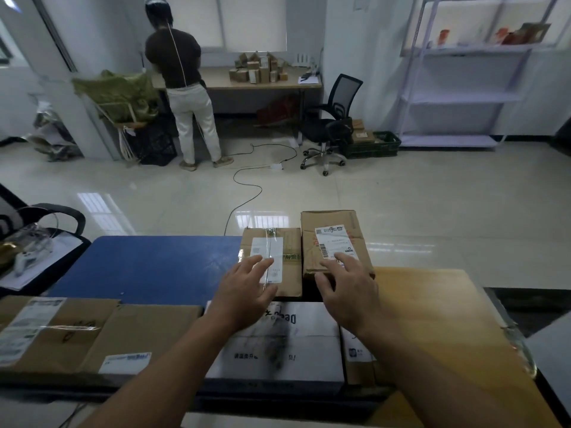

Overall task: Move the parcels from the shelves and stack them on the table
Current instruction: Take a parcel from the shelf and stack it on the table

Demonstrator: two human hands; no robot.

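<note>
Left hand: the left hand [247, 285] is stretching out toward 12 o'clock, its grip lying apart, fingers straight and loosely spread, with the fingertips sitting on the label of the left parcel [289, 242].
Right hand: the right hand [349, 291] is lying over the near end of the right parcel [330, 223], its grip spread apart too. The fingers are resting on the top and the thumb is sitting at the near edge (the blur is hiding whether it is pressing).
Parcels ahead: both brown boxes are standing side by side and touching at 12 o'clock on the worktop [148, 267].
Parcels nearer: a white parcel [278, 344] is lying under the forearms at 6 o'clock. Flat brown parcels [77, 332] are lying beside it at 8 o'clock, and a small parcel [358, 356] is sitting against it at 4 o'clock.
Shelves: the white shelves [463, 97] are standing against the wall at 1 o'clock, well apart from the worktop.
Background: a person [182, 72] is standing at 11 o'clock, facing a far desk [222, 81] that is carrying small boxes [259, 69]. An office chair [333, 118] and a green crate [374, 146] are standing near it.
</note>
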